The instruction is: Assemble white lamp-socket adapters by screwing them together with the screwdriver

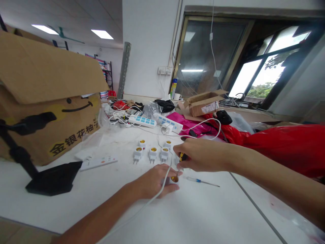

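Observation:
My left hand (pixel 154 182) rests on the white table (pixel 193 210), fingers closed round a small white lamp socket (pixel 174 179) with a brass centre. A white cable (pixel 162 184) runs over that hand. My right hand (pixel 200 155) hovers just above it, pinching a screwdriver with a yellow and black handle (pixel 182 157); its tip points down into the socket. Several more white sockets (pixel 152 153) stand in rows just behind my hands. A thin blue-handled screwdriver (pixel 200 182) lies on the table to the right of the held socket.
A big cardboard box (pixel 48 98) fills the left side, with a black stand (pixel 50 178) before it. A flat white strip (pixel 98 162), two power strips (pixel 142 121), tangled cables, a small open carton (pixel 203 105) and red plastic sheeting (pixel 286 145) crowd the back and right.

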`<state>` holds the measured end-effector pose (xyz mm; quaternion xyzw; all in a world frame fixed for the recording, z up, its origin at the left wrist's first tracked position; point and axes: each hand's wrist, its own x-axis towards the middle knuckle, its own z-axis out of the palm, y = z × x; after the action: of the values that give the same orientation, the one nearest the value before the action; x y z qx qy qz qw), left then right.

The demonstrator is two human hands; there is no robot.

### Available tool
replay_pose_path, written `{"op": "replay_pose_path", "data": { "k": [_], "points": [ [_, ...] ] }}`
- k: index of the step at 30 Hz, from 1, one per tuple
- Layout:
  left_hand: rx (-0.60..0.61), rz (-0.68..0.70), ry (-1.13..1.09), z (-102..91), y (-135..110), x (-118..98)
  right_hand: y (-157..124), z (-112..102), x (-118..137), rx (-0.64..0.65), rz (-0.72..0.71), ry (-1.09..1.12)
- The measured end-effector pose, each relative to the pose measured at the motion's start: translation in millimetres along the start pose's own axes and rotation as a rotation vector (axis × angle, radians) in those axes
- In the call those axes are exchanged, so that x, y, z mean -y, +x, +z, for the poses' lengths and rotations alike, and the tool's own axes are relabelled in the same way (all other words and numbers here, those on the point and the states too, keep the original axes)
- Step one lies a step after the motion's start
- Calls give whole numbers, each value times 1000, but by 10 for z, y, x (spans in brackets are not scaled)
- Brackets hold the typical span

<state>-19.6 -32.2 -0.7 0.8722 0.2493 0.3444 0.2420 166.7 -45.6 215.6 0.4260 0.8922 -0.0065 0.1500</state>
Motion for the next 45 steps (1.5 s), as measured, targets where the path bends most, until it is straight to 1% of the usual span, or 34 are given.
{"op": "replay_pose_path", "data": {
  "k": [4,8,13,17,22,25,27,29,32,35,37,39,40,41,43,44,45],
  "points": [
    [-4,-3,-5,2,2,-2,40,-14,0,39,8,-58],
    [-1,-11,-4,22,5,27,26,-47,5,92,-24,-50],
    [10,-18,-11,31,2,37,-5,-65,48,71,-68,-28],
    [11,0,-23,10,-1,-27,45,-28,19,55,-19,-34],
    [6,13,-29,-5,4,-101,103,-82,-25,134,12,-49],
    [1,-12,-18,1,-24,-128,80,-117,-20,158,-32,-43],
    [-11,-41,-10,9,-64,-150,63,-108,-14,149,-73,-42],
    [-24,-68,-4,17,-105,-176,59,-86,-10,130,-84,-47],
    [-31,-92,11,20,-127,-211,74,-72,-5,126,-45,-60],
    [-28,-106,42,13,-111,-249,79,-97,9,159,-7,-73],
    [-27,-121,69,16,-151,-290,60,-116,20,172,4,-81],
    [-53,-148,116,45,-303,-350,25,-121,24,175,2,-83],
    [-85,-168,144,74,-433,-387,6,-117,22,177,-3,-80],
    [-148,-185,206,115,-598,-430,-12,-109,16,178,-10,-73],
    [-325,-211,278,235,-994,-537,-37,-83,-7,175,-25,-52],
    [-358,-266,262,313,-1199,-600,-42,-69,-20,168,-31,-41],
    [-326,-283,215,401,-1390,-670,-42,-56,-33,159,-35,-32]
  ]
}}
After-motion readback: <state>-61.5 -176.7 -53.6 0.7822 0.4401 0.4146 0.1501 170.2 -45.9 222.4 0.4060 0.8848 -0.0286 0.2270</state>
